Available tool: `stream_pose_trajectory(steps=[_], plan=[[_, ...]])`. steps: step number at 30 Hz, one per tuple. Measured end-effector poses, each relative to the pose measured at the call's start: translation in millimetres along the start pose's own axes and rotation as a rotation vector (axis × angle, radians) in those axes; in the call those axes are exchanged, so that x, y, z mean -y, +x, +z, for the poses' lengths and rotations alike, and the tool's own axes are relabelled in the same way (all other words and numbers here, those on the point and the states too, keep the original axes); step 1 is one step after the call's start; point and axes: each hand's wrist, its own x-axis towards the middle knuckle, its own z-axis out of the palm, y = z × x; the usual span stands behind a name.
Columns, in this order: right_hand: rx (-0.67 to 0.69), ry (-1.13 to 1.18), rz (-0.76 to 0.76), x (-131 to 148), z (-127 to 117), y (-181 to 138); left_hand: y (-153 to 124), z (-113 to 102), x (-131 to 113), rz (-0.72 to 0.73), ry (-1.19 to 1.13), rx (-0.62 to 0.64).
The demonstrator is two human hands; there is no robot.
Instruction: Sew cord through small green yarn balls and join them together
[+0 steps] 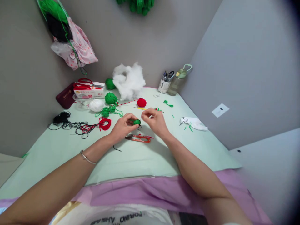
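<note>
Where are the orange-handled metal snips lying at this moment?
In the head view, the orange-handled metal snips lie near the centre, on the pale green tabletop, just below the left hand and right hand.

White cloth shirt (117, 215): black "FORBID AHEAD", inverted, stood well below the left hand (123, 127).
Maroon rectangular booklet (65, 96), red-and-white cardboard box (90, 92): beyond that hand, print was too small to read.

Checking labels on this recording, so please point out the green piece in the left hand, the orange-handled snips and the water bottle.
Green piece (136, 122): head view, its visible middle.
Orange-handled snips (140, 140): head view, the handle.
Water bottle (173, 86): head view, the body.
</note>
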Motion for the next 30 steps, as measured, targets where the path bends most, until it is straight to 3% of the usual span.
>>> stream_pose_trajectory(steps=[2,3,8,10,16,20,24,30], plan=[[-0.143,0.186,0.074,5,-12,7,-1,1,-1,-0.061,0.01,0.053],[-0.148,0.294,0.127,7,-18,9,-1,2,-1,-0.09,0.002,0.084],[0.278,0.594,0.463,9,-25,7,-2,2,3,-0.099,0.032,0.162],[0.303,0.651,0.459,8,-27,7,-2,0,5,-0.073,0.098,0.169],[-0.155,0.855,0.295,8,-75,24,0,-10,6,0.005,0.239,0.204],[-0.354,0.894,0.248,6,-99,29,1,-14,0,-0.09,0.104,0.228],[-0.301,0.849,0.262,3,-86,26,3,-16,-6,-0.193,-0.12,0.228],[0.055,0.547,0.326,-5,-28,9,3,-16,-8,-0.199,-0.173,0.19]])
